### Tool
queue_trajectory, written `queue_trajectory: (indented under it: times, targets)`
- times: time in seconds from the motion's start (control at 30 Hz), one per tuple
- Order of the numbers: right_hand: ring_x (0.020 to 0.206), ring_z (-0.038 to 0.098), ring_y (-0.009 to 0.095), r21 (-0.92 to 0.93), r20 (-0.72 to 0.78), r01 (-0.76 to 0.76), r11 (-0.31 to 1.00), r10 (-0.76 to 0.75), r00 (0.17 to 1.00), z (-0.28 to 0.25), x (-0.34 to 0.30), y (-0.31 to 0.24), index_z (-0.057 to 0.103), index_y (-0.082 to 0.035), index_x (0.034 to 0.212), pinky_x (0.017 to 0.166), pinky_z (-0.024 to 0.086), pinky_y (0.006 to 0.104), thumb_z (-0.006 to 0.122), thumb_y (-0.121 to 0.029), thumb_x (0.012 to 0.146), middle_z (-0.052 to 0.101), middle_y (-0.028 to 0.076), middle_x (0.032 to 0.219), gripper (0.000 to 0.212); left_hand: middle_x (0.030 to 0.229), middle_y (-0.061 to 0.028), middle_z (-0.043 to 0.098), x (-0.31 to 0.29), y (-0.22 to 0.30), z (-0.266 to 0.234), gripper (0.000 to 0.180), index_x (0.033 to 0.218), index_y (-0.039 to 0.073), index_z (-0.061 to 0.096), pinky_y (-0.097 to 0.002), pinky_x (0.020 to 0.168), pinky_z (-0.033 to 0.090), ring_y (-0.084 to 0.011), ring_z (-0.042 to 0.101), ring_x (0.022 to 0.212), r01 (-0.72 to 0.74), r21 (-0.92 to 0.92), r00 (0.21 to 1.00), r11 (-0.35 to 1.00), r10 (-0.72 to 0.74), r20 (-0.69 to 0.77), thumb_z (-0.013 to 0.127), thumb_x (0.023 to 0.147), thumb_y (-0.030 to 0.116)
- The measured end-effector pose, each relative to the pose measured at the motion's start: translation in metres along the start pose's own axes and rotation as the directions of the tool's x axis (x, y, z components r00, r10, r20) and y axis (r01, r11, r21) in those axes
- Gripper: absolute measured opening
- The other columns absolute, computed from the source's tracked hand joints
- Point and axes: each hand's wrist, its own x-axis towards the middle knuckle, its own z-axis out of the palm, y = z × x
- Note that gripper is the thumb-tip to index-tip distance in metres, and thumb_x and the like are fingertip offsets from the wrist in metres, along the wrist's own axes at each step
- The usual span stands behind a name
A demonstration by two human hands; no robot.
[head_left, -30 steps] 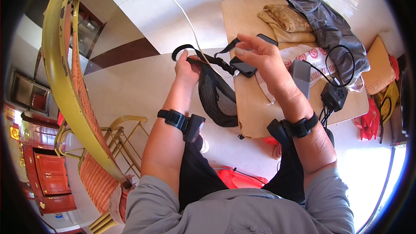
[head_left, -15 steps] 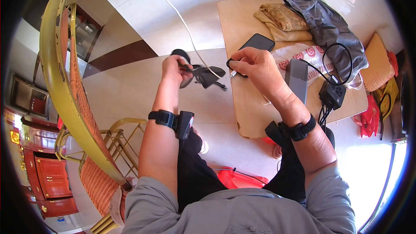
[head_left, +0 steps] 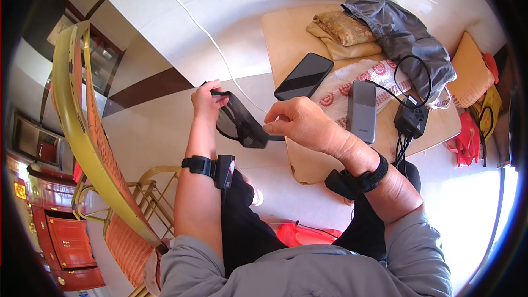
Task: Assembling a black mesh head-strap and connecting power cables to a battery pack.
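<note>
My left hand (head_left: pixel 207 102) is closed on one end of a black strap-like piece (head_left: pixel 250 132) with a loop, which hangs slanting toward my right hand. My right hand (head_left: pixel 300 124) is over the near left corner of the table, thumb and fingertips drawn together beside the strap's lower end. What they pinch, if anything, is hidden. A white cable (head_left: pixel 206 30) comes down from the upper left and disappears by my right fingers. Beyond that hand a black phone (head_left: pixel 304 76) lies on the table, with a grey power bank (head_left: pixel 361 111) to its right.
On the wooden table (head_left: pixel 278 30) are a patterned folded cloth (head_left: pixel 344 27), a grey garment (head_left: pixel 404 33), a red-and-white printed sheet (head_left: pixel 338 85) and a black box with cables (head_left: pixel 411 118). A yellow-framed chair (head_left: pixel 82 115) stands left. Something red (head_left: pixel 302 235) lies on the floor between my legs.
The black piece has turned and now hangs lower, stretched out between my hands. My right hand has moved left and down, uncovering the phone. The whole view has shifted slightly.
</note>
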Motion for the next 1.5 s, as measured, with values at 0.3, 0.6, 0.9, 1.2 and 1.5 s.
queue_trajectory:
  times: [0.3, 0.6, 0.9, 1.2, 1.5]
  targets:
    - [0.063, 0.063, 0.016, 0.321, -0.253, 0.025, 0.947, 0.061, 0.966, -0.011, -0.007, -0.006, 0.071, 0.002, 0.085, 0.061, 0.051, 0.0315, 0.069, -0.015, 0.082, 0.066, 0.010, 0.066, 0.017, 0.079, -0.0102, 0.056, -0.002, -0.001, 0.023, 0.026, 0.087, 0.005, 0.052, -0.0517, 0.087, 0.049, -0.0309, 0.058, 0.085, 0.133, -0.450, 0.848, 0.883, 0.134, 0.513, 0.048, 0.101, 0.027]
    - [0.052, 0.061, 0.016, -0.030, -0.135, -0.206, 0.978, 0.201, 0.970, -0.052, 0.059, -0.027, 0.067, 0.002, 0.102, 0.049, 0.051, 0.0279, 0.071, -0.013, 0.078, 0.064, 0.008, 0.065, 0.028, 0.080, -0.0123, 0.058, -0.003, 0.006, 0.031, 0.030, 0.079, 0.005, 0.048, -0.0549, 0.096, 0.046, -0.0447, 0.061, 0.105, 0.314, -0.544, 0.675, 0.778, 0.220, 0.705, 0.045, 0.102, 0.025]
    - [0.037, 0.057, 0.025, 0.530, 0.036, -0.348, 0.774, 0.389, 0.921, -0.019, 0.119, 0.014, 0.065, 0.006, 0.091, 0.031, 0.042, 0.0339, 0.067, -0.006, 0.088, 0.064, 0.018, 0.062, 0.012, 0.088, -0.0173, 0.065, -0.015, 0.012, 0.033, 0.039, 0.091, 0.001, 0.060, -0.0468, 0.087, 0.051, -0.0418, 0.064, 0.098, 0.103, -0.492, 0.786, 0.865, 0.232, 0.573, 0.044, 0.100, 0.035]
    - [0.085, 0.069, 0.034, 0.704, -0.573, 0.443, 0.555, 0.074, 0.816, -0.187, 0.118, 0.023, 0.050, 0.007, 0.118, 0.062, 0.058, 0.0338, 0.059, -0.017, 0.097, 0.066, 0.019, 0.105, 0.033, 0.093, -0.0174, 0.068, -0.024, 0.013, 0.041, 0.040, 0.099, 0.000, 0.060, -0.0387, 0.075, 0.044, -0.0306, 0.067, 0.082, -0.130, -0.176, 0.944, 0.976, 0.176, 0.279, 0.056, 0.092, 0.039]
    - [0.079, 0.067, 0.019, 0.571, -0.418, 0.127, 0.811, 0.154, 0.895, -0.143, -0.019, -0.020, 0.058, 0.007, 0.117, 0.062, 0.049, 0.0252, 0.055, -0.023, 0.097, 0.069, 0.012, 0.094, 0.035, 0.074, -0.0114, 0.064, -0.028, 0.008, 0.037, 0.030, 0.088, 0.001, 0.060, -0.0310, 0.054, 0.043, -0.0236, 0.061, 0.057, -0.217, -0.156, 0.976, 0.964, 0.213, -0.042, 0.063, 0.089, 0.031]
